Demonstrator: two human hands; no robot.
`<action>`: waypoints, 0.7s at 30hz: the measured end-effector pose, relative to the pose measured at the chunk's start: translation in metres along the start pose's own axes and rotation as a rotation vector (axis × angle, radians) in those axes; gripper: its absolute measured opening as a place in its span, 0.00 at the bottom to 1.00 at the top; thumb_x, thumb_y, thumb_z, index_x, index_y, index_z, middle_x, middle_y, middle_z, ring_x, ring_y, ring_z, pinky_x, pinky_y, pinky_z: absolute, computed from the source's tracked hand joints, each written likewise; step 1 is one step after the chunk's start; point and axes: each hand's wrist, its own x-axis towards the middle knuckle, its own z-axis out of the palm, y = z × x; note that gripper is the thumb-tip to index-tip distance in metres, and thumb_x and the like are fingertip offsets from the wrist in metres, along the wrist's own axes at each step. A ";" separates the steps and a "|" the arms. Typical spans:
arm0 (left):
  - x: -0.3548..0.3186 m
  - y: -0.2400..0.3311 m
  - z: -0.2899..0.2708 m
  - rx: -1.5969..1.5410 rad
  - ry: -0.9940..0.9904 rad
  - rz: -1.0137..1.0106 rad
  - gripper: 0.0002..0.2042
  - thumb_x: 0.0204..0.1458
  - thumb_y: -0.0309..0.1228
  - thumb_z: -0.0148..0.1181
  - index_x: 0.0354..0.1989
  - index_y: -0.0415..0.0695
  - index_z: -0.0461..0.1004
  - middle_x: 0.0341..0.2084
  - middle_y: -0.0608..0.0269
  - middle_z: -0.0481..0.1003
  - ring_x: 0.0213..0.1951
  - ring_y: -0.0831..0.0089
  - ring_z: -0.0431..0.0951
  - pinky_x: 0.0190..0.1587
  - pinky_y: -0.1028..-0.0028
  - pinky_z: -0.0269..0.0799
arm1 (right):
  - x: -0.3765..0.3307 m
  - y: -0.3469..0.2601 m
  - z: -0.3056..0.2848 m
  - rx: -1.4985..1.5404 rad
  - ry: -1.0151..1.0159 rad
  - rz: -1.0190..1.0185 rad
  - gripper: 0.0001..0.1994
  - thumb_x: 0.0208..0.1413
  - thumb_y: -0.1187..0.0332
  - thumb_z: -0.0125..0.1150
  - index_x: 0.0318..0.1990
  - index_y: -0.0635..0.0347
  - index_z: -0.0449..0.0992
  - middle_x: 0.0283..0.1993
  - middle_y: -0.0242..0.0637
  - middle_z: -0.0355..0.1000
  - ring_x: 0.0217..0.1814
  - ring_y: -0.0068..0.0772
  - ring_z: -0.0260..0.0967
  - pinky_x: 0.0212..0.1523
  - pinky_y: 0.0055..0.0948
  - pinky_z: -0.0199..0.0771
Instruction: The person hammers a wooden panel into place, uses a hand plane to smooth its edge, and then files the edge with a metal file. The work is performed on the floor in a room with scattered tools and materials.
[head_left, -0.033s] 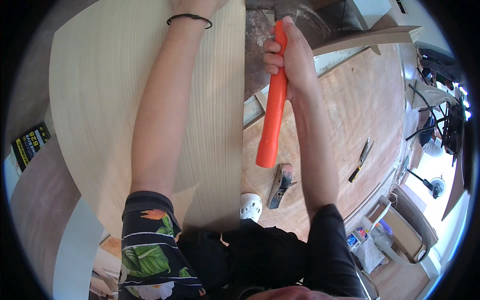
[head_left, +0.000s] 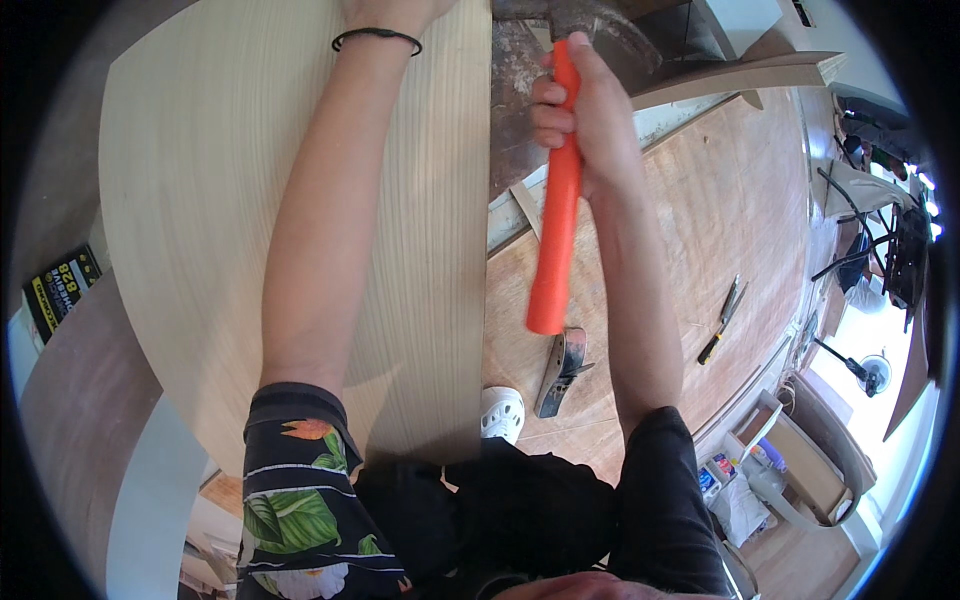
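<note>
My right hand [head_left: 595, 115] is closed round the orange handle [head_left: 555, 230] of a hammer, thumb lying along its upper end. The hammer's dark metal head [head_left: 572, 22] is by the top edge and hard to make out against the dark surface behind it. The handle's lower end points toward me, beside the right edge of a pale wood-grain board [head_left: 430, 250]. My left arm stretches across that board. Only the wrist side of my left hand [head_left: 395, 12] shows at the top edge; its fingers are out of view.
A small hand plane [head_left: 563, 372] lies on the plywood surface [head_left: 690, 220] below the hammer. Farther right lies a yellow-and-black-handled knife [head_left: 722, 320]. A curved wooden strip [head_left: 740, 82] crosses the upper right. At far left is a black-and-yellow package [head_left: 62, 292]; boxes and bags [head_left: 740, 505] sit lower right.
My right hand and the hammer's handle have shifted slightly right, the handle's lower end now reaching the top of the hand plane. The left arm has stayed almost still.
</note>
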 end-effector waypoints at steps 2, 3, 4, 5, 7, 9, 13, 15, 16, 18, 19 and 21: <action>0.002 -0.001 0.000 0.006 -0.031 -0.003 0.23 0.62 0.38 0.45 0.21 0.37 0.79 0.28 0.42 0.80 0.38 0.47 0.80 0.57 0.46 0.66 | 0.006 -0.005 0.003 0.105 0.054 -0.053 0.17 0.71 0.50 0.39 0.41 0.56 0.60 0.25 0.27 0.59 0.18 0.15 0.50 0.19 0.20 0.57; 0.002 -0.002 0.000 0.015 -0.033 0.003 0.23 0.62 0.38 0.45 0.21 0.38 0.79 0.28 0.42 0.80 0.38 0.47 0.80 0.57 0.46 0.65 | 0.007 -0.007 0.003 0.161 0.118 -0.068 0.17 0.71 0.51 0.38 0.41 0.56 0.60 0.25 0.27 0.59 0.18 0.15 0.50 0.19 0.20 0.57; 0.002 -0.002 0.000 0.023 -0.036 0.010 0.23 0.62 0.38 0.45 0.21 0.38 0.79 0.28 0.42 0.80 0.38 0.47 0.80 0.57 0.46 0.65 | 0.008 -0.007 0.004 0.163 0.139 -0.064 0.16 0.71 0.51 0.38 0.41 0.55 0.60 0.25 0.27 0.59 0.18 0.15 0.50 0.19 0.20 0.56; 0.002 -0.002 0.001 0.033 -0.035 0.019 0.23 0.62 0.38 0.45 0.21 0.38 0.79 0.28 0.42 0.80 0.38 0.47 0.80 0.58 0.46 0.65 | 0.008 -0.008 0.005 0.112 0.094 -0.045 0.16 0.71 0.52 0.40 0.41 0.56 0.61 0.24 0.26 0.58 0.18 0.14 0.49 0.18 0.19 0.54; 0.002 -0.003 0.002 -0.012 -0.009 -0.008 0.23 0.62 0.39 0.46 0.21 0.38 0.79 0.28 0.42 0.80 0.38 0.47 0.80 0.58 0.45 0.65 | 0.009 -0.008 0.005 0.013 0.043 -0.007 0.15 0.71 0.53 0.43 0.43 0.57 0.63 0.24 0.25 0.56 0.18 0.12 0.48 0.17 0.16 0.50; 0.002 -0.004 0.003 -0.024 0.005 -0.019 0.23 0.62 0.39 0.46 0.21 0.38 0.79 0.29 0.42 0.80 0.38 0.47 0.80 0.58 0.45 0.64 | 0.012 -0.008 0.005 0.156 0.087 -0.060 0.15 0.71 0.53 0.44 0.43 0.57 0.63 0.24 0.24 0.56 0.18 0.12 0.47 0.17 0.16 0.50; 0.004 -0.006 0.004 -0.040 -0.041 -0.035 0.22 0.62 0.38 0.46 0.22 0.38 0.79 0.29 0.42 0.80 0.39 0.48 0.81 0.59 0.44 0.65 | 0.027 -0.011 0.001 0.017 0.013 -0.003 0.16 0.71 0.53 0.44 0.44 0.58 0.64 0.23 0.24 0.56 0.16 0.12 0.46 0.16 0.16 0.49; 0.003 -0.007 0.004 -0.047 -0.038 -0.019 0.22 0.62 0.38 0.46 0.22 0.38 0.79 0.29 0.42 0.80 0.39 0.48 0.80 0.58 0.44 0.65 | 0.037 -0.013 -0.001 0.123 -0.028 -0.004 0.18 0.68 0.47 0.46 0.41 0.52 0.63 0.21 0.23 0.57 0.14 0.15 0.48 0.14 0.20 0.50; 0.002 -0.007 0.004 -0.027 0.002 0.014 0.22 0.61 0.38 0.46 0.21 0.38 0.79 0.29 0.42 0.80 0.39 0.48 0.80 0.58 0.45 0.65 | 0.040 -0.013 -0.003 0.177 -0.050 -0.006 0.19 0.67 0.43 0.47 0.39 0.49 0.62 0.20 0.22 0.57 0.13 0.16 0.49 0.12 0.22 0.50; 0.001 -0.007 0.003 -0.008 0.031 0.024 0.22 0.61 0.38 0.46 0.21 0.38 0.79 0.29 0.41 0.80 0.39 0.47 0.80 0.58 0.45 0.65 | 0.043 -0.012 -0.005 0.086 -0.007 0.001 0.18 0.68 0.45 0.46 0.39 0.49 0.62 0.20 0.22 0.57 0.13 0.15 0.48 0.13 0.21 0.50; 0.001 -0.006 0.002 -0.003 0.025 0.005 0.22 0.61 0.37 0.46 0.21 0.38 0.79 0.29 0.41 0.80 0.39 0.47 0.80 0.58 0.45 0.66 | 0.043 -0.012 -0.005 0.047 0.008 -0.003 0.17 0.69 0.46 0.45 0.38 0.50 0.62 0.20 0.22 0.56 0.13 0.15 0.48 0.13 0.20 0.50; 0.000 -0.005 0.001 -0.004 0.025 -0.002 0.22 0.61 0.37 0.46 0.21 0.37 0.79 0.29 0.41 0.80 0.39 0.47 0.80 0.57 0.45 0.66 | 0.044 -0.011 -0.007 0.045 -0.039 0.004 0.16 0.69 0.47 0.44 0.37 0.48 0.62 0.20 0.22 0.56 0.13 0.15 0.48 0.13 0.19 0.49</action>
